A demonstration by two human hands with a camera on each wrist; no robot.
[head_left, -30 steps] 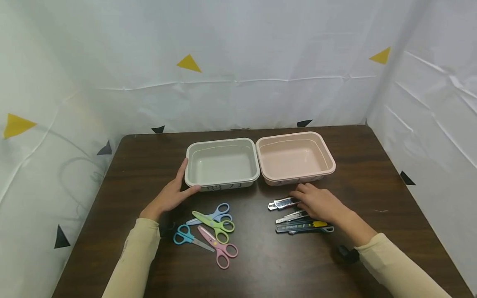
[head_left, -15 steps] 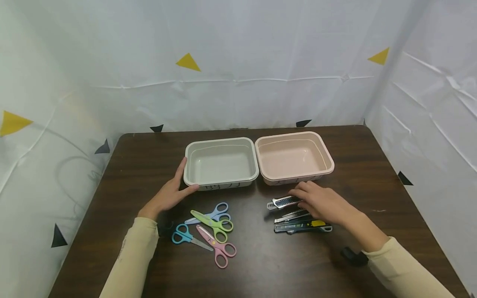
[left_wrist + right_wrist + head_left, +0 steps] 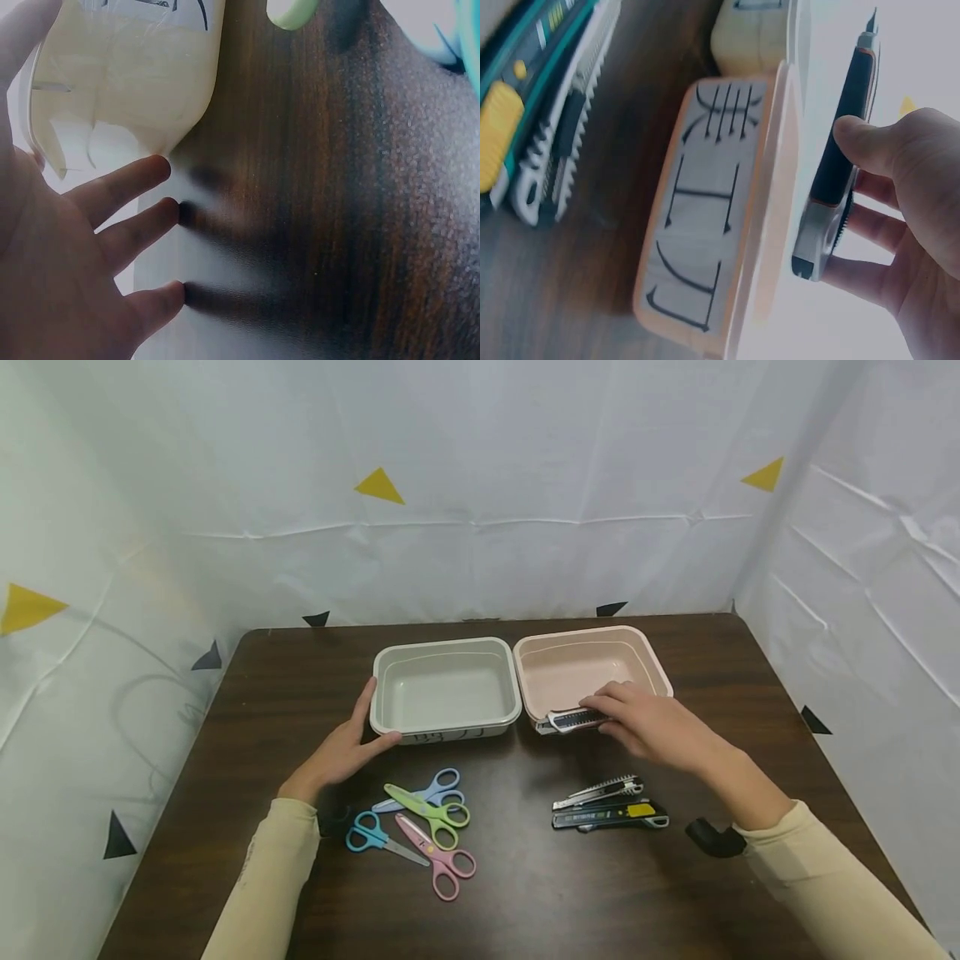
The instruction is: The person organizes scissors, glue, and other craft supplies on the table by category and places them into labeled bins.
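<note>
My right hand (image 3: 660,727) pinches a box cutter (image 3: 576,719) between thumb and fingers at the front rim of the pink bin (image 3: 652,652). In the right wrist view, the box cutter (image 3: 846,127) has a dark grip and a silver end, and it is raised beside the rim. My left hand (image 3: 337,756) rests with spread, straight fingers against the left front corner of the pale grey bin (image 3: 450,731). In the left wrist view, my left hand (image 3: 82,247) has its thumb and fingers around that corner of the bin (image 3: 150,82).
Several scissors, light blue, green (image 3: 420,804), pink (image 3: 427,839) and turquoise (image 3: 367,832), lie before the grey bin. A silver box cutter (image 3: 600,792) and a dark one with a yellow slider (image 3: 611,815) lie below the pink bin. White sheeting (image 3: 480,485) surrounds the table.
My right hand has lifted the box cutter from the table up to the pink bin's front rim. The left hand keeps its place at the grey bin.
</note>
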